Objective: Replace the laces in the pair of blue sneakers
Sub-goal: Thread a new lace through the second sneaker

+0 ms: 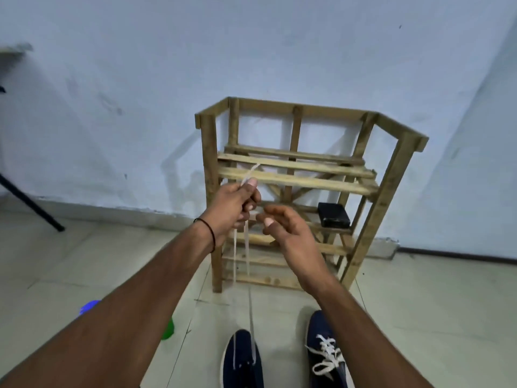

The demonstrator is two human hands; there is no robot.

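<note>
Wooden rack [393,180], black box [334,218] inside, lace [247,253] pinched

And here's a wooden rack [296,180], standing on the tiled floor [433,303] right up against a pale blue wall [140,79]. Its shelves are open slats, with crossed braces showing at the back. On a lower shelf, over at the right end, sits a small black box [334,218], lying flat. Over on the left, a thin black leg [30,204] slants down to the floor, foot planted near the skirting [112,211]. Low on the left, a green thing [167,331] and a blue thing [89,306] lie on the tiles, both partly hidden and too blurred to name. The wall carries a few scuffs and dark marks.
</note>
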